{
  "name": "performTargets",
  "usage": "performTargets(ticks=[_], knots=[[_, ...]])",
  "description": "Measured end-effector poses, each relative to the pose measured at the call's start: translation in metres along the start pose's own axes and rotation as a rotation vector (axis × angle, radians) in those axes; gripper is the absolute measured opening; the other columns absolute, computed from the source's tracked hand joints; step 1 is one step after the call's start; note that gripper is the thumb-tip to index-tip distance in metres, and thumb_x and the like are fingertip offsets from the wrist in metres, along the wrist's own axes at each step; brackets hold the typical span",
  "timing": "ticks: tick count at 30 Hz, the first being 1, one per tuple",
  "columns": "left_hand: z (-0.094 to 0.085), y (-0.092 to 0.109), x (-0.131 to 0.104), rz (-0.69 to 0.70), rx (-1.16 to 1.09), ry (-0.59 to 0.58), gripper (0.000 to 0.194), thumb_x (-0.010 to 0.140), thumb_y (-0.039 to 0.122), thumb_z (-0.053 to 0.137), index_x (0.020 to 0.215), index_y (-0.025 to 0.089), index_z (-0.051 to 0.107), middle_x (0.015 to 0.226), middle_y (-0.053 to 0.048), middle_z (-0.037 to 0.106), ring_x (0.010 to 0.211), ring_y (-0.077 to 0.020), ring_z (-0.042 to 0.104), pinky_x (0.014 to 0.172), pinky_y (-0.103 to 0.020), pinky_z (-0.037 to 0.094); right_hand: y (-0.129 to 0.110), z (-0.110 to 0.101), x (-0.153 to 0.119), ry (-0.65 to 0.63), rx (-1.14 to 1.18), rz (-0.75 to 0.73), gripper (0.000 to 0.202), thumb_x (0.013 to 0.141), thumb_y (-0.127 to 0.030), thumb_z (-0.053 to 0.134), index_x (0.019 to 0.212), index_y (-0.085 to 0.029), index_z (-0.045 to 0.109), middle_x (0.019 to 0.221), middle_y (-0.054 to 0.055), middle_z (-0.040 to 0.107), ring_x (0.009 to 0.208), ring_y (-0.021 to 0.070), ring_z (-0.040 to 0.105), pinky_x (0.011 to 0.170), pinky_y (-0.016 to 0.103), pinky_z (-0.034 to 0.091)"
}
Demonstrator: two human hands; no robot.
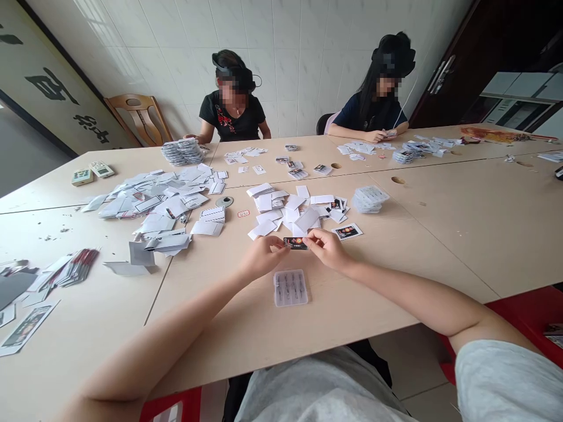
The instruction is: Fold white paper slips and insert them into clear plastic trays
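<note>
Grey shirt [321, 390], left hand [263, 257] and right hand [329, 247] pinching a dark card [295, 243], pale table [246, 328], white tiled wall [299, 76]

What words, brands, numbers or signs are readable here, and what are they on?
Nothing reads clearly enough to quote.
Wall panel: large dark characters, too unclear.
Black label held by the left hand and right hand: too small.
Red-edged tag: too small.
Printed card: too small.

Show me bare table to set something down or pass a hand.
Widest: right of the stacked clear cases, beyond the right forearm. Smaller: between the single clear case and the table's near edge. Crowded: the white cards beyond the hands and leftward.
</note>
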State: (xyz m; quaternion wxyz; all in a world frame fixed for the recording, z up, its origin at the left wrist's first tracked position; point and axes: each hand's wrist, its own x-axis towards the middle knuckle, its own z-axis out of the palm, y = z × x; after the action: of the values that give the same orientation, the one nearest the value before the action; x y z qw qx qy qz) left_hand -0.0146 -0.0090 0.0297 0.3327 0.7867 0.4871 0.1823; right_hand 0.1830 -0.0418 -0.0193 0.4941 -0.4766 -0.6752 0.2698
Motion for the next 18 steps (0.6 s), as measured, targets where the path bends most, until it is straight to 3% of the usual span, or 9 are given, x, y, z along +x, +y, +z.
performTargets(ticks=[7, 12, 15, 18], knots=[[-0.011, 0.003, -0.001, -0.021, -0.014, -0.078, 0.045, 0.074, 0.058, 0.051, 0.082, 0.018, 0.068, 0.081, -0.004, 0.066, 0.072, -0.019, 0.058, 0.06, -0.028, 0.04, -0.002, 0.001, -0.002, 0.018, -0.11, -0.127, 0.025, 0.087, -0.036, 0.049, 0.07, -0.019, 0.051, 0.068, 0.0, 0.049, 0.058, 0.0114, 0.044, 0.051, 0.024, 0.034], [-0.01, 0.002, -0.006, 0.036, 0.069, 0.018, 0.067, 0.071, 0.06, 0.056, 0.123, 0.018, 0.049, 0.097, -0.008, 0.063, 0.082, -0.0216, 0.059, 0.067, -0.031, 0.044, 0.008, -0.002, 0.003, 0.083, 0.068, 0.06, 0.028, 0.086, -0.044, 0.048, 0.074, -0.019, 0.051, 0.062, -0.001, 0.051, 0.057, 0.0115, 0.047, 0.052, 0.024, 0.036], [-0.01, 0.005, -0.016, 0.088, 0.217, -0.123, 0.065, 0.065, 0.06, 0.061, 0.116, 0.02, 0.052, 0.1, -0.009, 0.06, 0.086, -0.0237, 0.058, 0.067, -0.032, 0.044, 0.013, -0.006, 0.006, 0.12, 0.248, 0.24, 0.03, 0.082, -0.049, 0.051, 0.077, -0.02, 0.049, 0.058, -0.002, 0.051, 0.051, 0.0103, 0.045, 0.047, 0.022, 0.035], [-0.01, 0.009, -0.029, 0.183, 0.35, -0.283, 0.057, 0.055, 0.055, 0.071, 0.101, 0.024, 0.058, 0.099, -0.006, 0.057, 0.082, -0.023, 0.058, 0.063, -0.03, 0.042, 0.012, -0.008, 0.008, 0.11, 0.348, 0.31, 0.031, 0.078, -0.049, 0.056, 0.079, -0.019, 0.05, 0.059, -0.002, 0.053, 0.049, 0.0092, 0.044, 0.043, 0.02, 0.034]])
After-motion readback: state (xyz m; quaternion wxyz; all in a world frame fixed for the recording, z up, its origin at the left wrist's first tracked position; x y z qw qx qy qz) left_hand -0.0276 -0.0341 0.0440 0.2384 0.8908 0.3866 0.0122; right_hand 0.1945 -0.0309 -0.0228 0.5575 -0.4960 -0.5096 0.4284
